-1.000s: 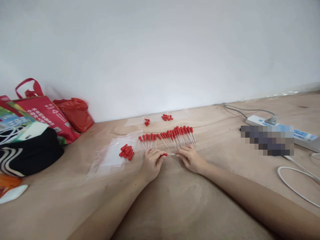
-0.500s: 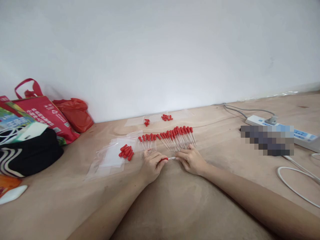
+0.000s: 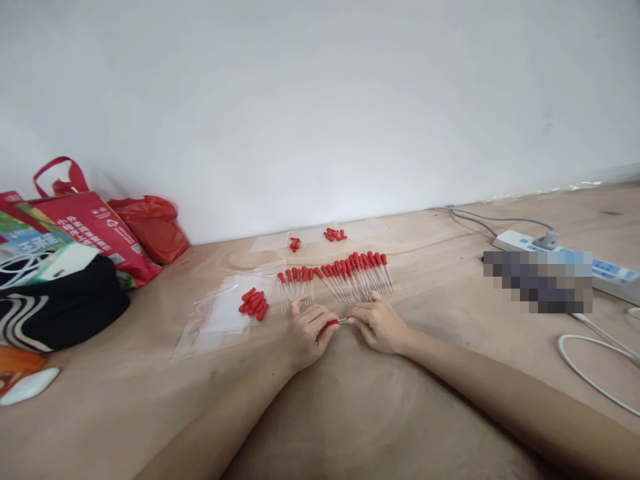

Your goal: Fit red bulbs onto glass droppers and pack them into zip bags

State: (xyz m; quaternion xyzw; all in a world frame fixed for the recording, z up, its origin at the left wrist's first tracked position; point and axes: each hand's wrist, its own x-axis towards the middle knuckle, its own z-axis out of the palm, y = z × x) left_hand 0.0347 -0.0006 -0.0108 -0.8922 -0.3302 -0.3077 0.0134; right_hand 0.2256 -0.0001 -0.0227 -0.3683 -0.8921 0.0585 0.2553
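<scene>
Between finger and thumb, my left hand (image 3: 311, 333) pinches a red rubber bulb (image 3: 330, 323). My right hand (image 3: 377, 323) is closed on the clear dropper tube (image 3: 343, 321), whose short visible stretch meets the bulb between the hands. Most of the tube is hidden by the right fingers. Just beyond the hands lie droppers with red bulbs (image 3: 357, 267) in a dense row, and a smaller group of droppers (image 3: 297, 275) to its left. Left of my left hand, a pile of loose red bulbs (image 3: 254, 304) rests on clear plastic bags (image 3: 215, 320).
Near the wall, more red bulbs (image 3: 334, 235) lie on clear bags. A white power strip (image 3: 605, 267) with cables stands at the right, beside a pixelated dark object (image 3: 537, 281). Shopping bags (image 3: 95, 230) and a black striped pouch (image 3: 65, 303) occupy the left of the wooden surface (image 3: 400, 413).
My right hand has shifted slightly left, closer to my left hand, so less of the tube shows between them. Both hands keep their grip.
</scene>
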